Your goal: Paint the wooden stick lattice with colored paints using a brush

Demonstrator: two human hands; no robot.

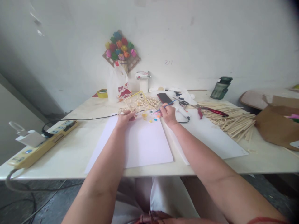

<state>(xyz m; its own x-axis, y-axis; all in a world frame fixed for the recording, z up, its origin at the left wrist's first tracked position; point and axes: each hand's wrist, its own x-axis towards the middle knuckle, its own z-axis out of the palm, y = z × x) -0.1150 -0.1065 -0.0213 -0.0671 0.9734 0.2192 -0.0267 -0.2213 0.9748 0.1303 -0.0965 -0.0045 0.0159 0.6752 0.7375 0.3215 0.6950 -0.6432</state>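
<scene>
My right hand point(168, 114) is closed around a thin blue paintbrush point(166, 106), whose tip points down to the left. Below the tip, dabs of paint point(150, 117) in yellow, blue, orange and pink lie at the top of a white paper sheet point(147, 143). My left hand point(126, 117) pinches a small pale wooden stick lattice point(121, 110) at the sheet's upper left. Behind both hands, more stick latticework point(148, 102) with a yellow-edged frame rests on the table.
At the right lie loose wooden sticks point(230, 119), red-handled pliers point(213, 111) and scissors point(183, 102). A phone point(164, 98) is behind my right hand. A green bottle point(221, 88) and plastic bag point(118, 84) stand farther back. A power strip point(44, 144) sits left, its cable crossing the table.
</scene>
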